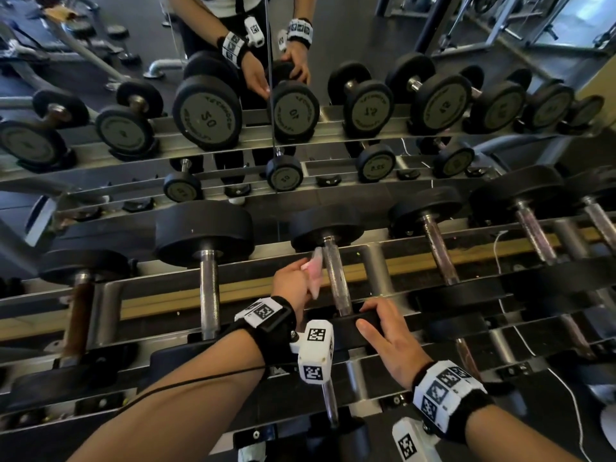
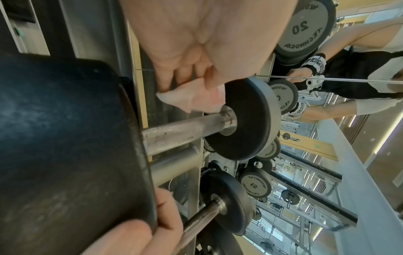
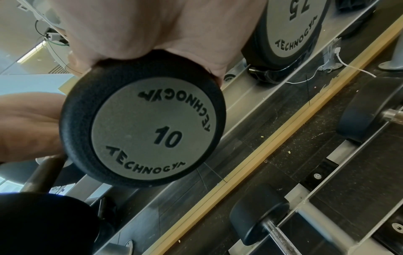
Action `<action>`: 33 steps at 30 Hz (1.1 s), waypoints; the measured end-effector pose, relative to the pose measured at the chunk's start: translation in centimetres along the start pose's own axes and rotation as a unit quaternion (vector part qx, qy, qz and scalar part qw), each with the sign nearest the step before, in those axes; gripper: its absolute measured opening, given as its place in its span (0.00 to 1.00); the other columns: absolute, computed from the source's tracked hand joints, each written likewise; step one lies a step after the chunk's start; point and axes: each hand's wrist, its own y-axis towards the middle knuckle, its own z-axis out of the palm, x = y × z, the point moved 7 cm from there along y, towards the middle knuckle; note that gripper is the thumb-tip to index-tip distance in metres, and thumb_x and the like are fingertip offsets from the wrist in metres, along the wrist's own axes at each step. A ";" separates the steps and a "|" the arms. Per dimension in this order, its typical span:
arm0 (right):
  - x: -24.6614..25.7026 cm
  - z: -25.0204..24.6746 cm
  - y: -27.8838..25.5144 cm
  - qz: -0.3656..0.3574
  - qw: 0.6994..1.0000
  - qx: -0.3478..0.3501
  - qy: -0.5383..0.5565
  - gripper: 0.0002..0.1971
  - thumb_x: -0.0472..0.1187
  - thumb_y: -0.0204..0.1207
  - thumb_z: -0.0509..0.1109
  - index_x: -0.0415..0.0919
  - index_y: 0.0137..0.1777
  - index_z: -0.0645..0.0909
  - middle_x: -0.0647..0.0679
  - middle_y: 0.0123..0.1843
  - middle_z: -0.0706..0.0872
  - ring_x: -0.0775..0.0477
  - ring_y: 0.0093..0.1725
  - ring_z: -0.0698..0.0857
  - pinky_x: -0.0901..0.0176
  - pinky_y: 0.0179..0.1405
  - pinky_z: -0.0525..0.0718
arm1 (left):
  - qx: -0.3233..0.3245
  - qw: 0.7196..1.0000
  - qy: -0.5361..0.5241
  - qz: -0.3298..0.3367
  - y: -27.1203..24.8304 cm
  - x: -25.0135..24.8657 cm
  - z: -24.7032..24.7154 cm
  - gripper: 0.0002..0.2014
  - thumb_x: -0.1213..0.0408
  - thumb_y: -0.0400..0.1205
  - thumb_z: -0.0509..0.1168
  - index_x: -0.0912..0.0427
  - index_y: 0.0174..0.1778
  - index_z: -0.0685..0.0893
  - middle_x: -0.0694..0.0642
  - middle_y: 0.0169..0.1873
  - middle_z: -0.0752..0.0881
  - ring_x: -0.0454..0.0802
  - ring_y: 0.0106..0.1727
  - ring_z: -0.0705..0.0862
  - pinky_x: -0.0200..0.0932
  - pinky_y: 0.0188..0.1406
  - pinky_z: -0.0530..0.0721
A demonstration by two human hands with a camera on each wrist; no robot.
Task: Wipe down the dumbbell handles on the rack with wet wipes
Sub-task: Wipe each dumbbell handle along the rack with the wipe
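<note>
The 10 kg dumbbell lies on the rack's top tier, its knurled steel handle (image 1: 336, 281) running away from me. My left hand (image 1: 308, 273) pinches a folded pinkish-white wet wipe (image 1: 315, 271) just left of that handle. In the left wrist view the wipe (image 2: 189, 98) hangs from my fingers (image 2: 185, 75), its lower edge reaching the handle (image 2: 181, 132) near the far collar. My right hand (image 1: 370, 316) grips the rim of the near black head (image 1: 353, 323). The right wrist view shows that head's grey "10" face (image 3: 148, 127) under my palm (image 3: 152, 31).
Heavier dumbbells lie on both sides: a thicker one to the left (image 1: 205, 261), slimmer ones to the right (image 1: 440, 251). A mirror (image 1: 300, 145) behind the rack reflects the weights and my arms. Steel rails (image 1: 110, 311) run across. A white cable (image 1: 500, 261) trails at the right.
</note>
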 end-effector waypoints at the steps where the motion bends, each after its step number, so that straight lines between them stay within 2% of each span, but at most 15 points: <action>1: 0.1 0.0 0.0 0.000 1.000 -0.001 -0.004 0.19 0.71 0.73 0.57 0.64 0.59 0.71 0.63 0.59 0.73 0.68 0.60 0.73 0.73 0.56 0.74 | -0.005 1.000 0.006 0.003 0.1 -0.2 0.1 0.18 0.71 0.86 0.61 0.60 0.73 0.81 0.66 0.61 0.86 0.63 0.63 0.85 0.60 0.70 0.81; 4: 0.1 -0.1 0.0 0.000 1.000 -0.004 -0.012 0.19 0.69 0.74 0.57 0.62 0.59 0.71 0.62 0.58 0.73 0.67 0.60 0.74 0.68 0.59 0.72 | -0.003 1.000 0.001 0.002 0.3 -0.2 0.3 0.16 0.73 0.85 0.63 0.63 0.69 0.84 0.67 0.59 0.88 0.63 0.62 0.86 0.60 0.70 0.82; 8: 0.2 -0.1 0.0 0.001 1.000 -0.015 -0.005 0.17 0.65 0.76 0.60 0.59 0.60 0.72 0.61 0.58 0.74 0.64 0.60 0.75 0.64 0.61 0.73 | 0.062 0.997 0.021 0.031 -0.1 0.5 1.5 0.16 0.70 0.86 0.64 0.62 0.69 0.84 0.63 0.58 0.90 0.57 0.59 0.89 0.56 0.68 0.84; 13: 0.0 0.0 0.1 -0.002 1.000 -0.013 -0.003 0.19 0.70 0.74 0.58 0.62 0.58 0.71 0.62 0.57 0.74 0.63 0.59 0.75 0.61 0.61 0.76 | 0.069 0.996 0.011 0.059 -0.3 0.7 2.5 0.16 0.63 0.88 0.62 0.56 0.73 0.81 0.61 0.57 0.90 0.56 0.57 0.89 0.55 0.65 0.85; 15: 0.0 0.0 0.1 -0.009 1.000 -0.019 -0.006 0.17 0.70 0.74 0.57 0.64 0.57 0.71 0.65 0.56 0.73 0.63 0.59 0.75 0.62 0.61 0.75 | 0.058 0.996 0.021 0.068 -0.3 0.5 2.7 0.17 0.61 0.89 0.61 0.58 0.74 0.81 0.63 0.55 0.90 0.57 0.57 0.88 0.57 0.69 0.82; 17: -0.1 0.0 0.2 -0.012 1.000 -0.023 -0.007 0.17 0.71 0.74 0.57 0.66 0.57 0.70 0.68 0.55 0.72 0.65 0.59 0.74 0.64 0.60 0.73 | 0.064 0.995 0.034 0.075 -0.8 0.6 2.8 0.17 0.61 0.89 0.60 0.57 0.74 0.81 0.63 0.59 0.88 0.58 0.62 0.87 0.59 0.72 0.79; 20: -0.1 0.0 0.2 -0.013 1.000 -0.022 -0.007 0.20 0.77 0.73 0.55 0.69 0.56 0.69 0.71 0.54 0.71 0.67 0.58 0.74 0.67 0.58 0.72 | 0.086 0.991 0.061 0.086 -1.7 1.1 2.8 0.16 0.62 0.90 0.58 0.52 0.73 0.82 0.61 0.59 0.89 0.58 0.62 0.87 0.59 0.70 0.81; 23: -0.1 -0.1 0.2 -0.011 1.000 -0.017 -0.006 0.22 0.79 0.71 0.54 0.68 0.57 0.69 0.72 0.54 0.71 0.69 0.57 0.73 0.66 0.56 0.72 | 0.101 0.987 0.071 0.104 -2.2 1.1 2.7 0.16 0.66 0.90 0.58 0.53 0.71 0.84 0.61 0.60 0.88 0.59 0.62 0.87 0.59 0.69 0.82; 25: -0.1 0.0 0.2 -0.006 1.000 -0.012 -0.004 0.23 0.79 0.71 0.54 0.68 0.58 0.69 0.73 0.54 0.70 0.70 0.57 0.73 0.66 0.56 0.72 | 0.097 0.985 0.071 0.120 -1.9 0.3 2.8 0.14 0.67 0.89 0.59 0.51 0.63 0.87 0.62 0.56 0.89 0.59 0.57 0.87 0.59 0.67 0.84; 27: -0.1 0.0 0.2 -0.001 1.000 -0.008 -0.003 0.21 0.77 0.72 0.55 0.68 0.58 0.69 0.73 0.54 0.70 0.70 0.58 0.72 0.66 0.56 0.73 | 0.075 0.985 0.088 0.132 -1.3 -0.6 2.9 0.13 0.68 0.89 0.59 0.54 0.62 0.88 0.64 0.56 0.89 0.59 0.57 0.87 0.60 0.68 0.83; 29: 0.0 0.0 0.1 0.002 1.000 -0.006 -0.003 0.20 0.76 0.73 0.55 0.68 0.57 0.69 0.73 0.54 0.69 0.70 0.58 0.72 0.66 0.56 0.73 | 0.071 0.978 0.137 0.140 -1.0 -0.5 2.8 0.14 0.66 0.89 0.60 0.56 0.66 0.87 0.63 0.59 0.89 0.59 0.62 0.86 0.57 0.69 0.82; 31: 0.0 -0.1 0.0 0.004 1.000 -0.005 -0.005 0.19 0.75 0.73 0.55 0.68 0.57 0.69 0.73 0.54 0.70 0.70 0.58 0.72 0.67 0.56 0.72 | 0.092 0.968 0.186 0.144 -1.6 0.4 2.5 0.14 0.63 0.89 0.60 0.51 0.66 0.87 0.56 0.57 0.90 0.55 0.62 0.87 0.48 0.66 0.83; 33: 0.1 -0.1 0.0 0.003 1.000 -0.004 -0.008 0.19 0.75 0.73 0.55 0.67 0.58 0.69 0.72 0.55 0.70 0.70 0.58 0.72 0.68 0.56 0.72 | 0.111 0.963 0.213 0.121 -2.0 1.7 1.7 0.14 0.62 0.89 0.60 0.51 0.66 0.87 0.53 0.57 0.91 0.52 0.61 0.87 0.48 0.66 0.83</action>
